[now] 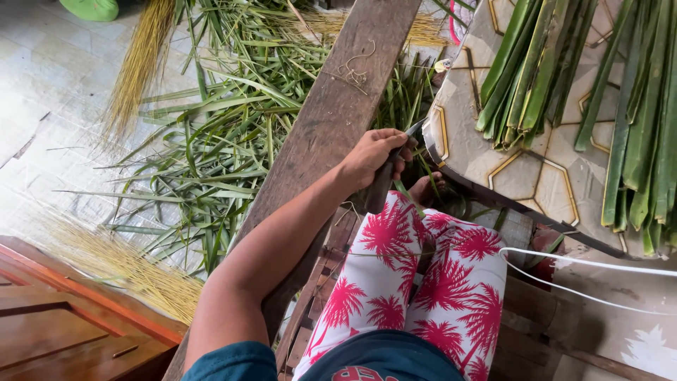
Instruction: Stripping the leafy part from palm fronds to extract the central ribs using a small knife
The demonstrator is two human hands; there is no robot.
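We're seeing left hand [372, 156] gripping dark knife handle [381, 185] beside wooden plank [331, 120]; cut green leaves [218, 141] lying on floor.

Teal sleeve [233, 363], white trousers [416, 282] with pink palm prints.

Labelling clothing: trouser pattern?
White trousers with pink-red palm-tree print; clearest in the head view.

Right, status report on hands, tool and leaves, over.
Left hand shut on knife handle, blade tip at table edge. Right hand out of view. Cut leaves stacked on table; plank alongside, leaf scraps on floor.
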